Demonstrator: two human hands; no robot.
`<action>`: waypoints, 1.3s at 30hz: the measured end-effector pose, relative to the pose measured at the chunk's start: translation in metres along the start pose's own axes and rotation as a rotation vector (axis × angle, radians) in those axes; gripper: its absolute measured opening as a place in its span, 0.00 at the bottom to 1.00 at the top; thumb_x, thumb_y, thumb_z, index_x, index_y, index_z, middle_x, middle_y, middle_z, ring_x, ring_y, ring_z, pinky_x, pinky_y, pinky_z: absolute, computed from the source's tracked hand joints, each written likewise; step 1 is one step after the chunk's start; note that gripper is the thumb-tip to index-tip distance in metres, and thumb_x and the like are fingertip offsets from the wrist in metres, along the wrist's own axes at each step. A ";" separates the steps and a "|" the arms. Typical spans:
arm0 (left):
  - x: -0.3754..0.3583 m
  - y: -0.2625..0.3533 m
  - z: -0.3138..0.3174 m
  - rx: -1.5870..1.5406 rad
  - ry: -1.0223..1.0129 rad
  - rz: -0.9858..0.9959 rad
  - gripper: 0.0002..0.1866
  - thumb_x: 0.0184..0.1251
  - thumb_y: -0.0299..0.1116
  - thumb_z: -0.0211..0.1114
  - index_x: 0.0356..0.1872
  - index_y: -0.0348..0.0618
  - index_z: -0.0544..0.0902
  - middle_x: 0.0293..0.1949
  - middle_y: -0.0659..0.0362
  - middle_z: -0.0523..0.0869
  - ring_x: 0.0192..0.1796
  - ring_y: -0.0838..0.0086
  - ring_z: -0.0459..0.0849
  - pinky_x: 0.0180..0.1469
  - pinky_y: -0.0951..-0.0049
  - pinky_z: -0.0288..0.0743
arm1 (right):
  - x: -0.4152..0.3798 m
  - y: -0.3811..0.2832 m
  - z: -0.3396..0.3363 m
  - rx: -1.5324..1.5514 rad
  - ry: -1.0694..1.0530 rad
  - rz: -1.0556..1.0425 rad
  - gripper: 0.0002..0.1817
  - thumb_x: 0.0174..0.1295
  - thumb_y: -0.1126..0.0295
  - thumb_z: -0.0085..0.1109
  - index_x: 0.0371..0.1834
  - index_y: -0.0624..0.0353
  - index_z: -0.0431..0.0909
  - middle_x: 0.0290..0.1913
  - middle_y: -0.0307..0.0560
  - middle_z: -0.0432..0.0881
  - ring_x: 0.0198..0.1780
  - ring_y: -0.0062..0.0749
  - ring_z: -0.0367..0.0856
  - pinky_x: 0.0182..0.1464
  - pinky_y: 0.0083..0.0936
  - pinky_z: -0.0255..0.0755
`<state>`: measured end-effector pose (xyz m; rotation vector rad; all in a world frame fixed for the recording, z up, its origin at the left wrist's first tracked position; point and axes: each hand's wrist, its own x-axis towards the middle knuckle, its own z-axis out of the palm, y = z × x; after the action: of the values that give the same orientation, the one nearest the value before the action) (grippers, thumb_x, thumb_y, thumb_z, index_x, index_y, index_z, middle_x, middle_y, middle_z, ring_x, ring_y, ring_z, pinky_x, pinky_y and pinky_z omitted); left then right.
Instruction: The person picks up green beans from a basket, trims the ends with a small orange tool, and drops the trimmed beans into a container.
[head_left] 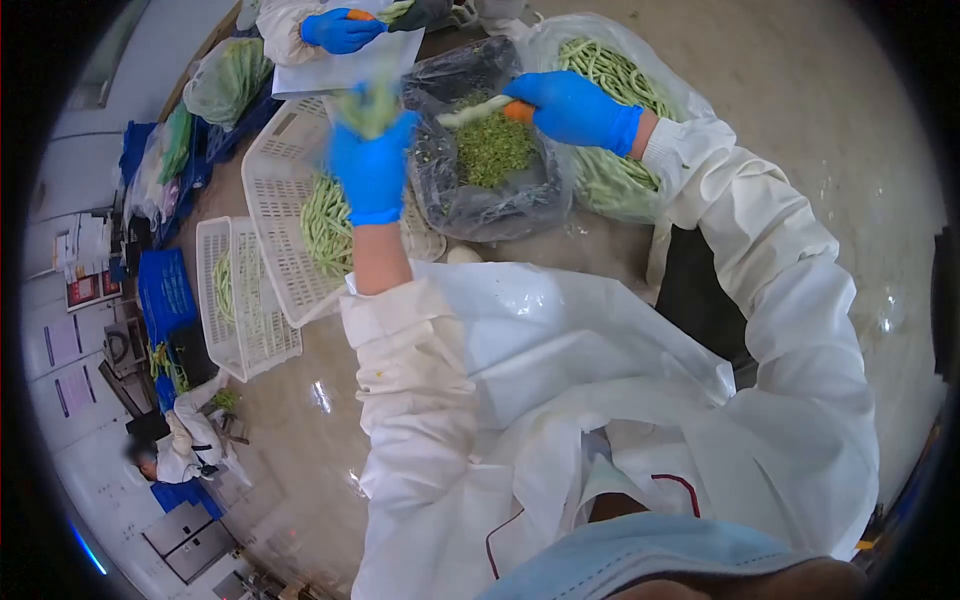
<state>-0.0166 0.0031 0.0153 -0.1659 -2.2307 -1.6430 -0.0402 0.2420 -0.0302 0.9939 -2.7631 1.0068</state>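
My left hand (372,170), in a blue glove, is smeared by motion beside the white crate. Its fingers close around a blurred bunch of green beans (372,108). My right hand (575,108), also blue-gloved, grips a small tool with an orange handle (518,111); its working end cannot be made out. A pale green length of bean (474,111) extends from the tool's tip side. Below both hands, a dark plastic-lined container (440,205) holds a heap of short green bean trimmings (495,150). Long green beans (610,75) fill a clear bag under my right forearm.
A white perforated crate (290,250) with green beans (327,225) stands at left, a smaller white crate (270,345) beside it. Opposite, another person's blue-gloved hand (342,32) holds an orange item and beans. A further person (190,440) sits at far left.
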 end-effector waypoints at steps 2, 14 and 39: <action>-0.014 0.000 0.028 0.146 -0.169 -0.024 0.25 0.45 0.23 0.68 0.49 0.33 0.74 0.43 0.52 0.82 0.37 0.73 0.81 0.35 0.77 0.75 | 0.000 -0.001 0.004 0.035 0.036 -0.088 0.14 0.61 0.61 0.52 0.47 0.55 0.76 0.36 0.54 0.78 0.35 0.48 0.77 0.38 0.34 0.71; -0.016 -0.014 0.038 0.251 -0.188 -0.078 0.26 0.38 0.29 0.70 0.45 0.37 0.76 0.38 0.52 0.82 0.39 0.69 0.82 0.41 0.70 0.75 | 0.001 -0.018 -0.010 -0.153 0.126 -0.282 0.12 0.55 0.66 0.53 0.41 0.55 0.77 0.32 0.52 0.77 0.38 0.47 0.76 0.40 0.39 0.70; 0.017 -0.033 -0.109 -0.103 0.523 -0.209 0.20 0.50 0.19 0.65 0.46 0.33 0.71 0.42 0.49 0.80 0.28 0.70 0.79 0.28 0.73 0.76 | -0.010 0.056 0.059 -0.213 -0.206 0.090 0.18 0.50 0.71 0.50 0.45 0.59 0.77 0.42 0.59 0.78 0.45 0.50 0.77 0.46 0.40 0.72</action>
<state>-0.0184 -0.1117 0.0193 0.4374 -1.8113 -1.6667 -0.0544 0.2457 -0.1104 1.0006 -3.0250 0.6314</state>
